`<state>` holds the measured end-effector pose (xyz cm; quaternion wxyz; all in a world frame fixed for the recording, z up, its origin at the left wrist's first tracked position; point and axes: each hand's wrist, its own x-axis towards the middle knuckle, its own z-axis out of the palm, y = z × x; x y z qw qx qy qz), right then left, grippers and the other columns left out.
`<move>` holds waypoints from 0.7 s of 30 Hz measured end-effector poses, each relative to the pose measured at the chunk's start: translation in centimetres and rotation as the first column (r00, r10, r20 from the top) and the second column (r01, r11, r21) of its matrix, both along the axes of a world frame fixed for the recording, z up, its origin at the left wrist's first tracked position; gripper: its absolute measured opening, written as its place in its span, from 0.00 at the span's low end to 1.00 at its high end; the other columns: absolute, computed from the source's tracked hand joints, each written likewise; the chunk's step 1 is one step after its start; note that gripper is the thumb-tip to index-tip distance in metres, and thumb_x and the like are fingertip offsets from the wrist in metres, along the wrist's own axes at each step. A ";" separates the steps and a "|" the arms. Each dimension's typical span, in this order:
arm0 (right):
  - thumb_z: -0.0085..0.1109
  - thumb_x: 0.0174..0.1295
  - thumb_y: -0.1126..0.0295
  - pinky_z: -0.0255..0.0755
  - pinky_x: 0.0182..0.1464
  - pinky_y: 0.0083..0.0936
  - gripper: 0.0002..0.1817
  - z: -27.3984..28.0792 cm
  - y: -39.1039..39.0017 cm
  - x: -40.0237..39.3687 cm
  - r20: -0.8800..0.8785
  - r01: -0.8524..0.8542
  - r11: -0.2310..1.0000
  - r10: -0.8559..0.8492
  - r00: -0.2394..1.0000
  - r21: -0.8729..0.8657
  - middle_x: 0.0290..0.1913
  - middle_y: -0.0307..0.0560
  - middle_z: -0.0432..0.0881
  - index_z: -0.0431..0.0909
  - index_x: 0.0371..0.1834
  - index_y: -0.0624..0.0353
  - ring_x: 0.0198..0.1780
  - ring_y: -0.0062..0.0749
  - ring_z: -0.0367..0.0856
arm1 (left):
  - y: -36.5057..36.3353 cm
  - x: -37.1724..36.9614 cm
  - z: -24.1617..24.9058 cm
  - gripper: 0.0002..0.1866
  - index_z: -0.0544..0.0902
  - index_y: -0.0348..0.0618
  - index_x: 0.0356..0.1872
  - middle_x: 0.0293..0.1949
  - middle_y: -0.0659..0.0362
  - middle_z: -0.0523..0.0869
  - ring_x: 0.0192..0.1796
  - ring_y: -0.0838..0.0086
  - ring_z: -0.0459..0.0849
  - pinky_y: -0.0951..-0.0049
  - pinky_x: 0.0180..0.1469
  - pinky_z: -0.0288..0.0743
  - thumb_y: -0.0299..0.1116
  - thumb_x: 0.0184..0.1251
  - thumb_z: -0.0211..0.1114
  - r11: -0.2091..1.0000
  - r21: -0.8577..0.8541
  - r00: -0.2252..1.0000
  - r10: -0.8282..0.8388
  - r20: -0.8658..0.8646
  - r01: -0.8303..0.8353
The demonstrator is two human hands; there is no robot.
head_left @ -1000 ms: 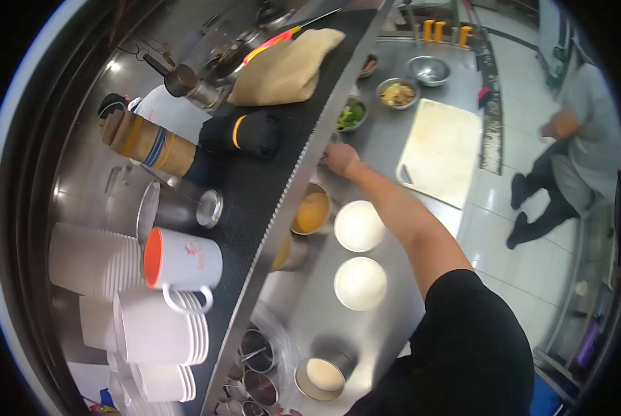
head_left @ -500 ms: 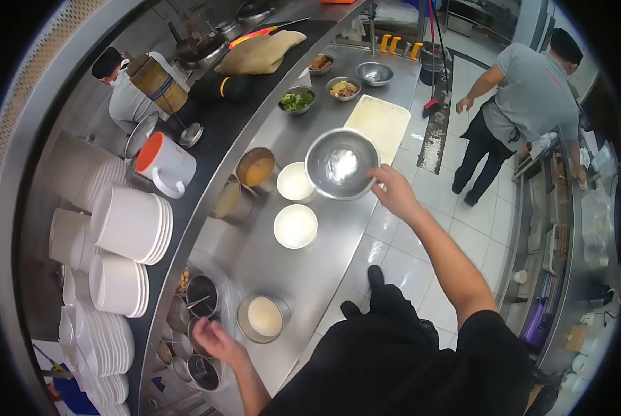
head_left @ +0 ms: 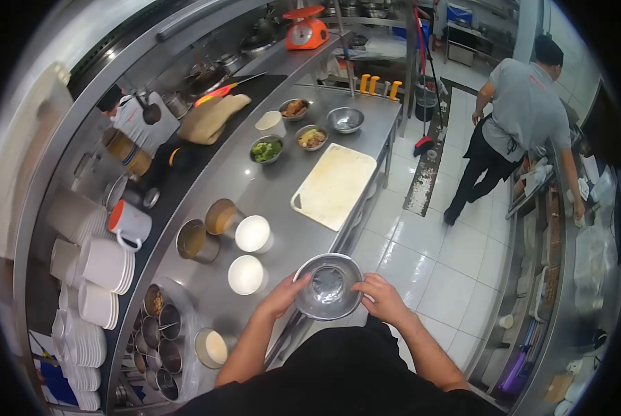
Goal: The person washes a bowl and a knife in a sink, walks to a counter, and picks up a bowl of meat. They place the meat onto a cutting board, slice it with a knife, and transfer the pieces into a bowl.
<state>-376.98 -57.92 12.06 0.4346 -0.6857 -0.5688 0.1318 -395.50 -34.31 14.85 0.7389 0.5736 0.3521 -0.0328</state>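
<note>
A metal bowl [head_left: 330, 305] is held between both hands at the table's front edge, near the body. My left hand [head_left: 281, 297] grips its left rim, thumb over the edge. On the right rim, my right hand [head_left: 382, 299] holds it the same way. The bowl looks empty, with shiny reflections inside. Just beyond it stand two white containers [head_left: 246, 274], [head_left: 254, 234] with pale contents. Two metal pots [head_left: 198, 242], [head_left: 222, 217] of brownish liquid are beside them. A metal container with a pale round item [head_left: 215, 347] sits left of my left forearm.
A white cutting board [head_left: 334, 186] lies farther along the table. Behind it are small bowls of greens [head_left: 266, 149] and other food. Stacked white bowls [head_left: 106, 267] and a mug [head_left: 128, 225] line the left shelf. A co-worker [head_left: 525, 111] stands in the right aisle.
The metal bowl has come from above the table to near my body. My left hand has left the metal containers and taken its left rim. The view has shifted.
</note>
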 end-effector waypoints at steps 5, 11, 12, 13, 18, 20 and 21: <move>0.67 0.57 0.76 0.78 0.54 0.41 0.24 2.2 -2.3 5.3 -0.053 0.123 0.986 -0.129 0.990 -0.109 0.52 0.52 0.80 0.81 0.58 0.47 0.55 0.50 0.81 | -1.3 7.4 -2.8 0.36 0.69 0.28 0.72 0.66 0.48 0.80 0.67 0.65 0.78 0.64 0.72 0.68 0.53 0.81 0.57 0.993 -0.077 0.996 0.082 -0.046 -0.085; 0.71 0.58 0.72 0.78 0.49 0.39 0.18 1.0 0.2 12.4 -0.016 -0.015 0.986 0.013 1.000 -0.166 0.46 0.49 0.81 0.82 0.53 0.50 0.48 0.48 0.82 | -1.9 12.0 -0.2 0.38 0.63 0.34 0.77 0.69 0.47 0.76 0.69 0.65 0.75 0.64 0.70 0.71 0.55 0.82 0.54 0.949 -0.240 0.976 0.215 0.024 -0.203; 0.70 0.59 0.72 0.79 0.49 0.39 0.17 0.9 1.1 13.8 -0.022 -0.015 0.983 0.011 1.000 -0.182 0.47 0.49 0.82 0.83 0.52 0.50 0.49 0.48 0.83 | -1.5 12.3 -0.4 0.37 0.62 0.34 0.77 0.69 0.47 0.76 0.69 0.64 0.76 0.63 0.69 0.72 0.55 0.82 0.54 0.936 -0.246 0.963 0.269 0.034 -0.252; 0.70 0.59 0.72 0.80 0.50 0.38 0.15 0.7 2.2 15.4 -0.026 -0.012 0.980 0.007 1.000 -0.199 0.48 0.49 0.83 0.83 0.50 0.50 0.51 0.48 0.84 | -1.0 12.6 -0.9 0.37 0.62 0.35 0.77 0.69 0.47 0.75 0.69 0.64 0.76 0.63 0.69 0.73 0.55 0.82 0.53 0.920 -0.254 0.946 0.320 0.045 -0.298; 0.68 0.62 0.72 0.81 0.47 0.36 0.11 -2.5 11.2 26.1 -0.202 0.292 0.953 -0.301 0.932 -0.074 0.46 0.50 0.87 0.83 0.48 0.57 0.48 0.41 0.87 | 3.0 14.0 -6.7 0.38 0.65 0.37 0.76 0.71 0.44 0.72 0.67 0.54 0.78 0.55 0.68 0.74 0.54 0.76 0.61 0.851 0.459 0.947 0.315 -0.060 -0.254; 0.68 0.64 0.69 0.80 0.46 0.35 0.12 -3.2 16.0 31.5 -0.114 0.393 0.918 -0.397 0.911 -0.058 0.41 0.52 0.88 0.83 0.48 0.59 0.45 0.42 0.87 | 4.3 15.3 -9.5 0.42 0.65 0.40 0.77 0.70 0.43 0.73 0.69 0.50 0.76 0.52 0.69 0.72 0.53 0.71 0.67 0.532 0.846 0.956 0.267 -0.123 -0.040; 0.68 0.65 0.67 0.80 0.47 0.35 0.12 -3.1 18.5 34.1 -0.109 0.417 0.907 -0.421 0.900 -0.063 0.40 0.53 0.88 0.83 0.48 0.59 0.44 0.42 0.88 | 5.1 16.8 -10.0 0.43 0.64 0.41 0.78 0.71 0.42 0.72 0.71 0.48 0.73 0.50 0.71 0.69 0.53 0.68 0.69 0.493 0.870 0.958 0.259 -0.118 -0.026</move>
